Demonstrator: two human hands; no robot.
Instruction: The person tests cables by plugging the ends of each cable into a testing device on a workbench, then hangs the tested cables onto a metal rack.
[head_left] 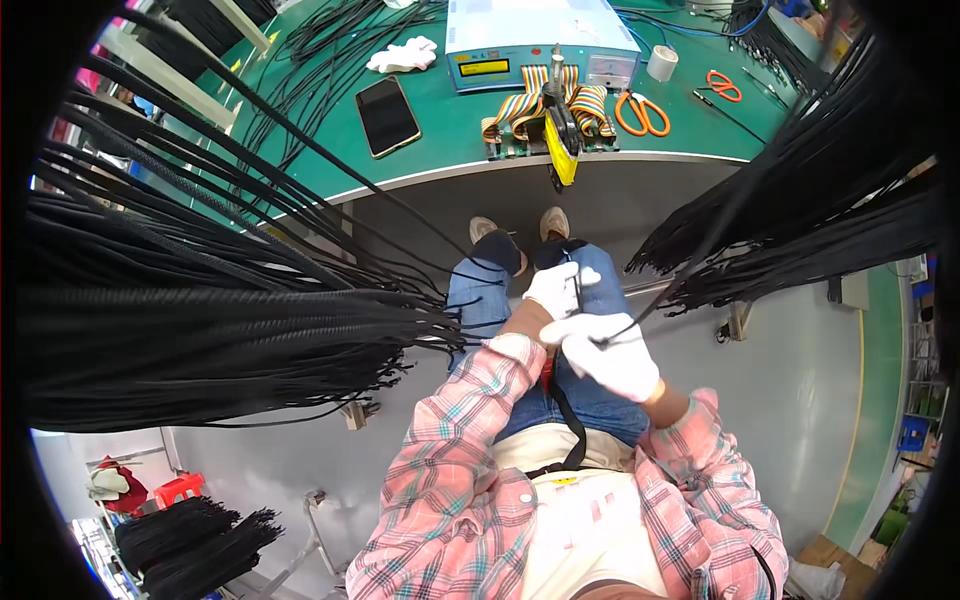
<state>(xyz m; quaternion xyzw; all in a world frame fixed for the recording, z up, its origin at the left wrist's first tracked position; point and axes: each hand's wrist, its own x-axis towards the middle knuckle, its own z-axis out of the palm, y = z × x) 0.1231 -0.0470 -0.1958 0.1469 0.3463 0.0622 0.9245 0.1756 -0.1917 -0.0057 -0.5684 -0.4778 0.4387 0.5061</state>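
Observation:
Both my hands wear white gloves and meet over my lap. My left hand is closed around the end of a thin black cable above my knee. My right hand is closed on another thin black cable that runs up and right into a hanging bundle. A large bundle of black braided cables hangs on my left, its ends close to my left elbow.
A green workbench lies ahead with a blue-white tester box, rainbow ribbon cables, a yellow-handled clamp, a phone, orange scissors, a tape roll and a white glove.

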